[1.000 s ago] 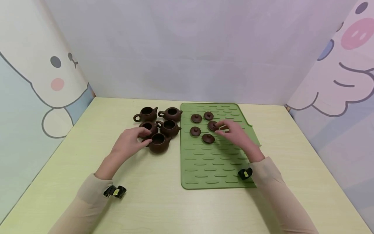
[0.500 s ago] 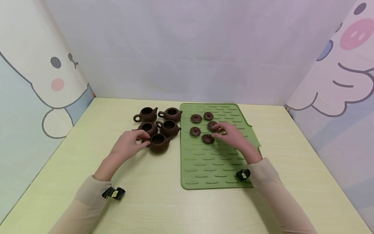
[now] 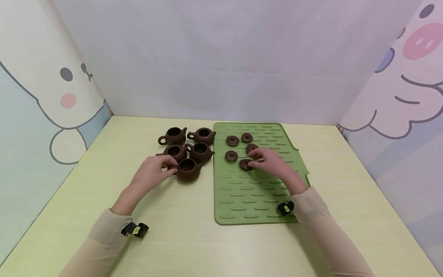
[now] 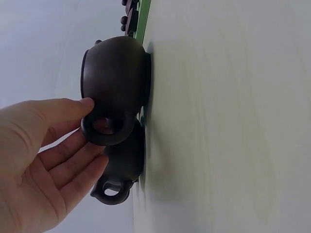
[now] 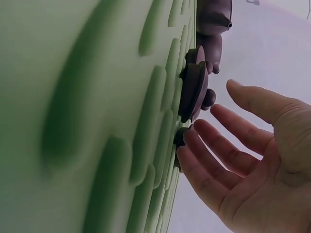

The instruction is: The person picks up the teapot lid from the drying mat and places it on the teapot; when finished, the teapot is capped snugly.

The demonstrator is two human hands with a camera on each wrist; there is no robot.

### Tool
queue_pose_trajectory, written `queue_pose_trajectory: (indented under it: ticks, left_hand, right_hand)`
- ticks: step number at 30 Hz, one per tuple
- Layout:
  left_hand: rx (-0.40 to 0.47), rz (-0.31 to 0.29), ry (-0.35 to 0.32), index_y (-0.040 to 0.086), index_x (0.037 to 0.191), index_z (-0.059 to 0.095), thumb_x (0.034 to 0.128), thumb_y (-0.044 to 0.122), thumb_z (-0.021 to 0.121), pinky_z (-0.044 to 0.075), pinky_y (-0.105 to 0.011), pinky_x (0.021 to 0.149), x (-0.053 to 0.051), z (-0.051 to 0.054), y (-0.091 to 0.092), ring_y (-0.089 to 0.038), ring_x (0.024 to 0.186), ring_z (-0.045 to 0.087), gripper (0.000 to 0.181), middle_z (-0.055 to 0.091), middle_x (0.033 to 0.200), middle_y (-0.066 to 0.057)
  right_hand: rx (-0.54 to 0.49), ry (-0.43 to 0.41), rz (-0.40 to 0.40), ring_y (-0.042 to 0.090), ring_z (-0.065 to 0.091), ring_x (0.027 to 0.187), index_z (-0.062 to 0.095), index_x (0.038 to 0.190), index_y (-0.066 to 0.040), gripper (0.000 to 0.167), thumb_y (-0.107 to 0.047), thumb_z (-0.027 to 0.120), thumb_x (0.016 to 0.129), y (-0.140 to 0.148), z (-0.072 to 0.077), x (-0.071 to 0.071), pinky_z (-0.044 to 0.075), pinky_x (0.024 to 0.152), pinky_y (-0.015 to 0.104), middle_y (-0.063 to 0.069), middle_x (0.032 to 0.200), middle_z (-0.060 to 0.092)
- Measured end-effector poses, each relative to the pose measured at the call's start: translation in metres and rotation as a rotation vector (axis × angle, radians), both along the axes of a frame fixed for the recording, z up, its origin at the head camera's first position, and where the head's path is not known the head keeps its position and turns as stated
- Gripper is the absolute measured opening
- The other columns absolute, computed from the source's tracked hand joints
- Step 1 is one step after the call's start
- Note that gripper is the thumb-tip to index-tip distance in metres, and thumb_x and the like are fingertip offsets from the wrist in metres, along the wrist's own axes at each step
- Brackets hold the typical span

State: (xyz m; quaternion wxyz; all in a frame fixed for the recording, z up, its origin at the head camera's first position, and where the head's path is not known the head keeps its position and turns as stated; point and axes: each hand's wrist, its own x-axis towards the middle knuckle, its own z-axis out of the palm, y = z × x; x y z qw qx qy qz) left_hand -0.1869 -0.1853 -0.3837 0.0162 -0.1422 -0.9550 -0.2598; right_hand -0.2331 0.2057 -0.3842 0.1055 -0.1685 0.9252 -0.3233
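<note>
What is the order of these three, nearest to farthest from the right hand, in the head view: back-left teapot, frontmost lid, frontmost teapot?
1. Frontmost lid, on the green mat by the right hand.
2. Frontmost teapot, left of the mat.
3. Back-left teapot, in the back row.

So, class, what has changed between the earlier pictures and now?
The right hand moved leftward and nearer the camera, from the rightmost lid to the nearest lid, without gripping it. The left hand stayed at the handle of the front teapot; teapots, lids and green mat stayed put.
</note>
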Motion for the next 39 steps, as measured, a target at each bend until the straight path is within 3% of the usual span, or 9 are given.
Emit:
queue_pose_trajectory:
  ticks: [21,29,39]
  left_hand:
    - [0.046,0.007,0.019,0.014,0.100,0.074,0.0916,0.016,0.072,0.057,-0.045,0.080,-0.001,-0.003,0.000,-0.026,0.092,0.074,0.009,0.077,0.099,-0.006]
    - [0.057,0.005,0.021,0.014,0.098,0.075,0.0913,0.015,0.072,0.057,-0.043,0.077,-0.001,-0.002,0.000,-0.025,0.090,0.074,0.007,0.077,0.097,-0.006]
    - [0.063,0.002,0.031,0.014,0.097,0.075,0.0906,0.013,0.073,0.057,-0.043,0.077,-0.001,-0.002,0.000,-0.023,0.087,0.075,0.006,0.078,0.095,-0.005]
  right_hand:
    - [0.080,-0.003,-0.021,0.027,0.065,0.108,0.069,0.113,-0.008,0.019,-0.016,0.067,0.096,-0.012,-0.004,-0.006,0.054,0.089,0.043,0.011,0.117,0.068]
    - [0.074,0.018,0.000,0.024,0.066,0.103,0.069,0.108,-0.009,0.015,-0.017,0.067,0.096,-0.021,0.005,-0.006,0.055,0.087,0.041,0.009,0.111,0.070]
    - [0.051,0.017,0.029,0.025,0.069,0.108,0.069,0.109,-0.010,0.015,-0.017,0.067,0.096,-0.040,0.017,-0.007,0.057,0.087,0.040,0.009,0.113,0.071]
